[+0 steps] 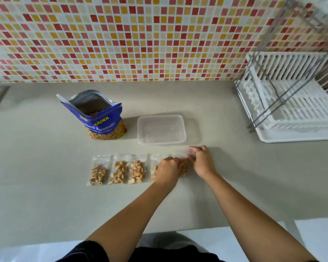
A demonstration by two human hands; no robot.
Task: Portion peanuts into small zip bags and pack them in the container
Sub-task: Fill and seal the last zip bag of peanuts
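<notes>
The left hand (168, 168) grips the zip bag (184, 167), fingers curled over it. The right hand (202, 162) fingers pinch its top edge. The bag lies mid-table (45, 205), near the container (161, 129).

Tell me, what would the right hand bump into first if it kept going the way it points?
Probably the clear container. The right hand, pinching a small zip bag, points away and leftward toward the container's near right corner; depth is hard to judge.
</notes>
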